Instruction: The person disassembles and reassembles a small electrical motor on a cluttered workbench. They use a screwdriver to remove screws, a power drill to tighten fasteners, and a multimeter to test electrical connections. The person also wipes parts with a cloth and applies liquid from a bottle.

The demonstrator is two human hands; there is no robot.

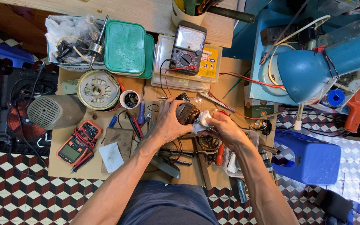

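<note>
Above the worktop (84, 166), the left hand (168, 123) gripped a small motor (187, 113) while the right hand (223, 127) pinched a white cloth (204, 118) against it.

Two meters: one black analog multimeter with a white dial face (187, 48), one orange-cased digital multimeter (78, 143). Two green plastic lids, stacked (125, 47). One blue desk lamp (313, 71). One blue plastic stool (313, 160). One round cream motor stator (98, 89). One grey ribbed motor housing (53, 111). One blue-handled screwdriver (141, 113). Two hands, left (168, 123) and right (223, 127).
</note>
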